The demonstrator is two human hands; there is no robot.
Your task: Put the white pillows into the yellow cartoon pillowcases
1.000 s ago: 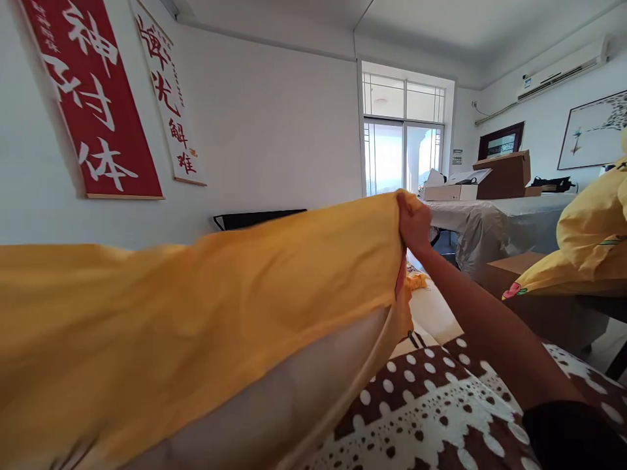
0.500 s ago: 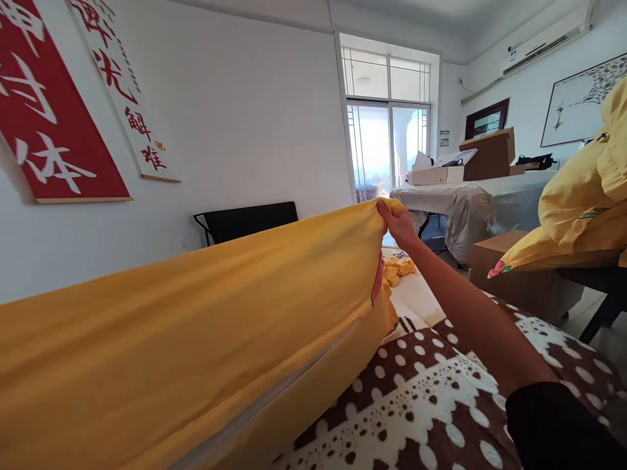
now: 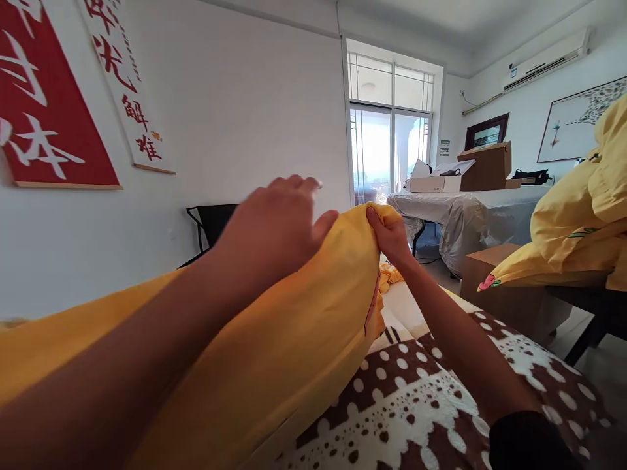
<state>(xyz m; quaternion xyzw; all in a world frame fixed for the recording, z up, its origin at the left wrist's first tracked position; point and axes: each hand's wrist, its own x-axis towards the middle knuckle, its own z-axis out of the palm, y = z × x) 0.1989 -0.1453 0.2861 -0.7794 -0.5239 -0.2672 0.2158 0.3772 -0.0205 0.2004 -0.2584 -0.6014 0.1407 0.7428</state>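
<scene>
My right hand point(image 3: 389, 232) is closed on the upper corner of a yellow fabric cover point(image 3: 298, 326), holding it raised so that the cloth hangs in a slope. A pink printed patch shows along its right edge. My left hand point(image 3: 281, 219), slightly blurred, is above the cloth's top edge, left of my right hand. Its thumb stands apart from the stretched fingers and nothing shows in them; I cannot tell whether the palm touches the cloth. Under the cover lies a brown and white spotted blanket point(image 3: 411, 372).
More yellow fabric point(image 3: 568, 222) is heaped on a dark chair at the right, beside a cardboard box point(image 3: 490, 261). A plastic-covered table point(image 3: 460, 205) bearing boxes stands farther back. Behind the cover is a black seat point(image 3: 215, 222) near the wall.
My left hand has come into view from the left and reached over the cover towards my right hand. My right hand keeps its hold on the corner, and the view has shifted slightly.
</scene>
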